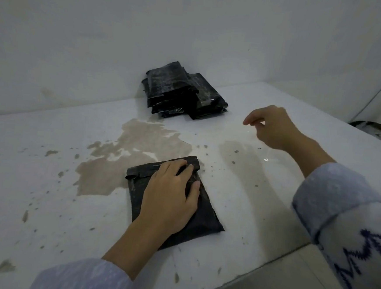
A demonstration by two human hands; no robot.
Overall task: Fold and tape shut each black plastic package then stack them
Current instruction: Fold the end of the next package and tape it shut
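Black package (202,216), top edge folded over, contents not visible. Left hand (169,195) presses it flat, fingers extended. Right hand (275,128) at 2 o'clock, raised, loosely curled, grasping nothing discernible. Taped stack (182,91) at 12 o'clock.

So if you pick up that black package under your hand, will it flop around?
Probably a bit: the black package looks like thin, wrinkled plastic. Its folded flap isn't taped, so it may spring open once the left hand lifts.

I see a matte black package (204,216) on a white desk (260,206) blotched with a brownish-grey stain (124,159) and small specks. The stack of packages (184,91) at the white wall (102,34) is glossy black, and my sleeves (339,208) are pale blue-white with a dark blue zigzag pattern.
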